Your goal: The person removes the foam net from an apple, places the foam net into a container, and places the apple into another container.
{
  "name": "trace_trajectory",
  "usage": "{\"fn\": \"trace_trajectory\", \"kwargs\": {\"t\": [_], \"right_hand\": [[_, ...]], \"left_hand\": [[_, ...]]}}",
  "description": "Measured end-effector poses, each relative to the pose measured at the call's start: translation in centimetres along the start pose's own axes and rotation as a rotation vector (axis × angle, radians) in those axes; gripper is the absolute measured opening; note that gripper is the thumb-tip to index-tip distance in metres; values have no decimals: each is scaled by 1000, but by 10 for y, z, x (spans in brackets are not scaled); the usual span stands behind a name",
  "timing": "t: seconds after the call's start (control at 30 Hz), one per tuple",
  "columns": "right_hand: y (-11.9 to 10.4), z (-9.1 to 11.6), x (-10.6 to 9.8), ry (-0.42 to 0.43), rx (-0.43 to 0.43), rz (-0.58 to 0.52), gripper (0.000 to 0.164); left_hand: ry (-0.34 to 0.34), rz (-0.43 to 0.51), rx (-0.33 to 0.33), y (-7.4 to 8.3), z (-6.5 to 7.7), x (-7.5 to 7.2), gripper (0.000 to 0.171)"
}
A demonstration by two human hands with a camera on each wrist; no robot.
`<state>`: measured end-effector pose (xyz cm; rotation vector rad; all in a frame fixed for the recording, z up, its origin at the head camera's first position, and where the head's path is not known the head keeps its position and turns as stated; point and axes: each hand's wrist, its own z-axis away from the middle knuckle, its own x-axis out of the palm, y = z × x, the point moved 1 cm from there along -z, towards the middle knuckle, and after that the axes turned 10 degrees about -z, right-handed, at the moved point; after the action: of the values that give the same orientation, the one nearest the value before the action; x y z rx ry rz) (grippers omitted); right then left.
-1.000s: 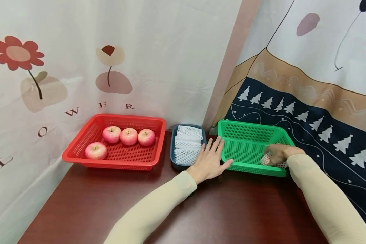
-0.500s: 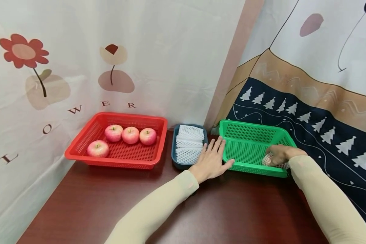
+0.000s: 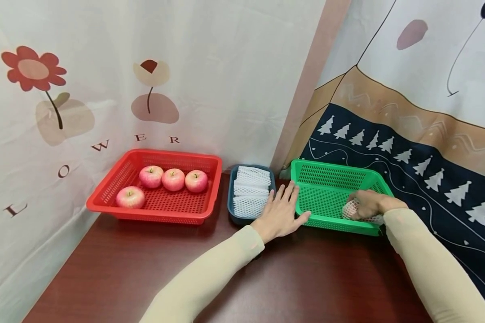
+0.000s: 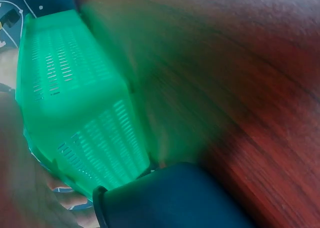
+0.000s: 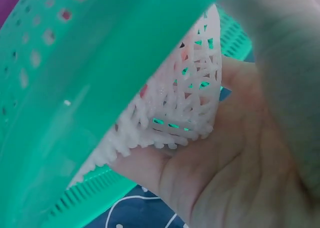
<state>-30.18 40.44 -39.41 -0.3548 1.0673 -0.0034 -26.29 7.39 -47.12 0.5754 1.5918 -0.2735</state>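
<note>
Inside the right end of the green basket (image 3: 319, 199), my right hand (image 3: 365, 204) grips an apple in a white foam net (image 3: 349, 209). In the right wrist view the net's open, loose end (image 5: 185, 103) sticks out by the palm, with pinkish red showing through the mesh; the basket wall hides part of it. My left hand (image 3: 278, 215) reaches over the gap between the blue tray (image 3: 239, 220) and the green basket. Its fingers are straight and spread, the fingertips right at the basket's left rim. White foam nets (image 3: 250, 190) lie flat in the tray.
A red basket (image 3: 157, 217) stands on the left with several bare apples (image 3: 173, 180) in it. All the containers sit on a dark red-brown wooden table (image 3: 319, 273). Printed curtains (image 3: 226, 80) hang close behind them.
My right hand has shifted slightly left within the green basket, together with the netted apple. The left hand stays in place. The head view has turned a little.
</note>
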Motion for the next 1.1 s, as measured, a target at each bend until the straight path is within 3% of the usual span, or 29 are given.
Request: {"fn": "trace_trajectory", "kwargs": {"t": [0.4,0.77,1.1], "right_hand": [[-23,6,12,151,-104,-109,71],[-44,11,14,342,-233,-109,73],[-67,21,14,444,-269,-137,76]], "left_hand": [[-7,-4,6,2,5,2,94],[3,8,-5,-1,3,3,95],[16,24,-15,-3,-1,7,95]]}}
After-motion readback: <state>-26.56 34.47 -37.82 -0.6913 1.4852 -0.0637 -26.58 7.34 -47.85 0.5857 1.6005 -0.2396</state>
